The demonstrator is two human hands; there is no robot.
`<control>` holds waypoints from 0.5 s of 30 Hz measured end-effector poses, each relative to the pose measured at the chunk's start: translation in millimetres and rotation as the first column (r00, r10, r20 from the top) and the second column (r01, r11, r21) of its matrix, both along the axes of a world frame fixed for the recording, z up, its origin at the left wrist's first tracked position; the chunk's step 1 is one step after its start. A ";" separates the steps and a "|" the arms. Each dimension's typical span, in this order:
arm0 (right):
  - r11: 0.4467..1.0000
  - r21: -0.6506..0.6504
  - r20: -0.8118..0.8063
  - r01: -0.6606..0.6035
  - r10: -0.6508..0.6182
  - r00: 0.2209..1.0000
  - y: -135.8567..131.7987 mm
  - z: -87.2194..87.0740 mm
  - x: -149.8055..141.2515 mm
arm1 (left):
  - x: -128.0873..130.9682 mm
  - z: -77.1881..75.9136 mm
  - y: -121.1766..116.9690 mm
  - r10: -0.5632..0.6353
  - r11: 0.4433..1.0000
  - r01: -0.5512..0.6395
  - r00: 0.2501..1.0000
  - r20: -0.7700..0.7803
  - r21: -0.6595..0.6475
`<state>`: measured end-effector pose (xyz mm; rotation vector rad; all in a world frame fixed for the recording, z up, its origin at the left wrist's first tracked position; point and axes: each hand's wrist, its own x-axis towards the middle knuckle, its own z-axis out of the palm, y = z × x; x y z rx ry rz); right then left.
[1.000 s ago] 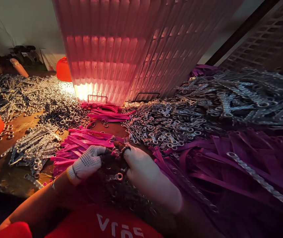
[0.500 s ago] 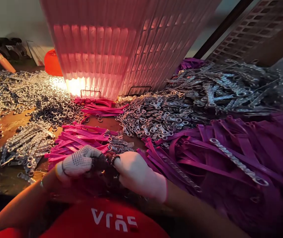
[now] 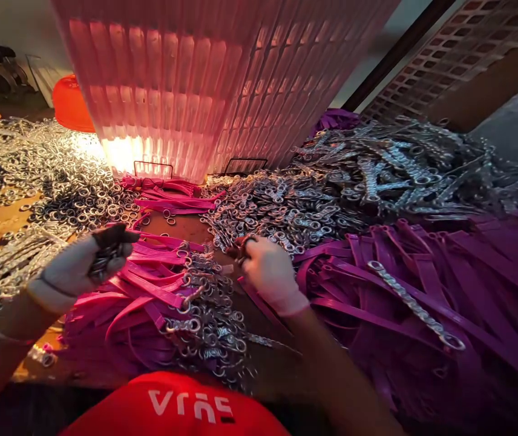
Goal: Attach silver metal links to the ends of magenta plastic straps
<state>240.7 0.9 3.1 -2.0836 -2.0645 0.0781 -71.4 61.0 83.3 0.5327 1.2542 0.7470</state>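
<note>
Both my hands wear white knit gloves. My left hand (image 3: 80,266) is closed around a small bunch of dark metal pieces, held over the left end of a pile of pink straps (image 3: 150,284). My right hand (image 3: 268,269) reaches forward with pinched fingers at the near edge of a heap of small metal links (image 3: 281,212); what it pinches is too small to name. Between my hands, finished straps with metal chain ends (image 3: 204,327) lie in a heap near my body.
A tall pink ribbed plastic stack (image 3: 213,79) stands at the back centre. Metal rings (image 3: 91,200) cover the left of the table, an orange bowl (image 3: 71,103) behind them. Purple straps (image 3: 422,290) and a long chain strip (image 3: 413,306) fill the right; more metal strips (image 3: 399,163) lie behind.
My hands have parted: the left moved out to the left with metal pieces, the right reached forward to the link heap. The strap bundle they held lies between them.
</note>
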 end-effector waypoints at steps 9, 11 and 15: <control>0.957 -0.132 0.346 0.258 -0.199 0.917 51.8 -46.6 29.9 | 63.9 -47.3 0.6 -0.231 0.919 0.361 0.819 0.525 -0.158; 0.955 -0.141 0.342 0.262 -0.201 0.918 51.4 -43.4 33.2 | 64.2 -50.0 -0.9 -0.233 0.917 0.367 0.810 0.538 -0.156; 0.987 -0.046 0.019 0.156 -0.156 0.988 36.6 -24.0 26.4 | 60.7 -58.1 -6.4 -0.227 0.936 0.326 0.849 0.477 -0.136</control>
